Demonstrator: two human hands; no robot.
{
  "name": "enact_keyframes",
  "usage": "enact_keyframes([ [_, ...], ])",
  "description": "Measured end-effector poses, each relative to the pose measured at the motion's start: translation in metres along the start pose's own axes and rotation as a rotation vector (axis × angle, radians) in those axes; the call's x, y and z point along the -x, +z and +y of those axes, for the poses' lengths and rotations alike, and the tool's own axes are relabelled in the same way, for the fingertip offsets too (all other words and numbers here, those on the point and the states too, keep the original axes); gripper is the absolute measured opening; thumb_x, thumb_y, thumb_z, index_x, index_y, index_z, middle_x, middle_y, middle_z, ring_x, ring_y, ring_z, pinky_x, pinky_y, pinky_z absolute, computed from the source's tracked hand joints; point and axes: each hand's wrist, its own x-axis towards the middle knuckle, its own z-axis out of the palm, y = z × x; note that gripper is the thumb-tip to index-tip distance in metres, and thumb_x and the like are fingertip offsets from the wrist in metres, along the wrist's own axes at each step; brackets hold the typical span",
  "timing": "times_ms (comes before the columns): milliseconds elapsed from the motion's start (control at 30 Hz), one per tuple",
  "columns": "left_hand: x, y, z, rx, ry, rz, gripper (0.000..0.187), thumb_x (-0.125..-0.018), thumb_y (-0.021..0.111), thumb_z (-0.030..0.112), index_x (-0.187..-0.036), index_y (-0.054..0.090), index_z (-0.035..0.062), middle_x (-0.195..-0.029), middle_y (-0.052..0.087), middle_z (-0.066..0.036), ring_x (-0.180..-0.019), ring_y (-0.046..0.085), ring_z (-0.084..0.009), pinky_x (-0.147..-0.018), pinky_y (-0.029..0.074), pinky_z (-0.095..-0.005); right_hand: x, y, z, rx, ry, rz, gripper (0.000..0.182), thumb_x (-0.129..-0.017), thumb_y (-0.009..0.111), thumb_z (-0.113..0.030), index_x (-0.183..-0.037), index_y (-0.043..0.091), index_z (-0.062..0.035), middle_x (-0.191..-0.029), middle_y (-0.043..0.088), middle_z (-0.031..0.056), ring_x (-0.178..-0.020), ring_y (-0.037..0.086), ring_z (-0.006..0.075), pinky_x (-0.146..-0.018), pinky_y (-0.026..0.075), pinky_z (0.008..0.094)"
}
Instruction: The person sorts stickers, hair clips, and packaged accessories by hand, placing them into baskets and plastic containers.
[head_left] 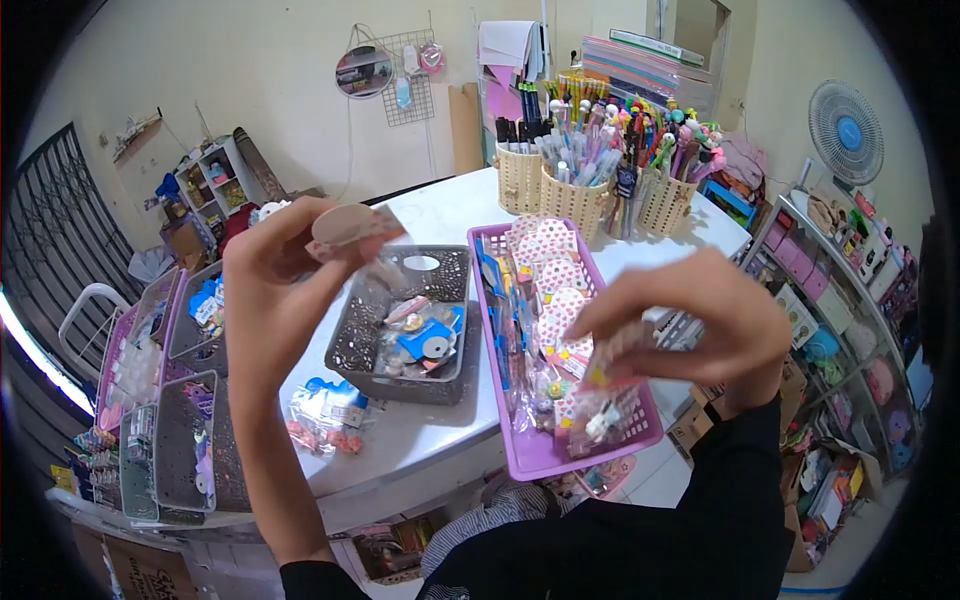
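Note:
My left hand (pixel 275 265) is raised over the left side of the table, its fingers closed on a pale round-topped card (pixel 345 226) with clear plastic beside it. Over the purple basket (pixel 520 466) is my right hand (pixel 705 315), pinching a small clear packet (pixel 603 415) that hangs down with colourful bits inside. Patterned header cards (pixel 562 275) and more packets fill that basket. Between my hands stands a grey basket (pixel 415 388) holding a blue card (pixel 430 338) and other packets. A bagged set of pink pieces (pixel 330 432) lies on the table near my left forearm.
Woven holders (pixel 575 207) crammed with pens stand at the table's back. More grey baskets (pixel 187 440) line the left side. A shelf rack (pixel 840 290) and a fan (pixel 846 132) are on the right.

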Motion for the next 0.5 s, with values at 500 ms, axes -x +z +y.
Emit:
enact_keyframes([
  [500,0.014,0.054,0.041,0.394,-0.195,-0.466,0.030,-0.074,0.062,-0.002,-0.100,0.048,-0.0046,-0.087,0.061,-0.010,-0.077,0.059,-0.0109,-0.066,0.050,-0.0232,0.036,0.015,0.033,-0.441,0.250,0.033,0.043,-0.068,0.069,-0.010,-0.107,0.050,-0.0037,-0.074,0.061,0.0038,-0.066,0.058,0.0117,-0.059,0.045,0.0258],
])
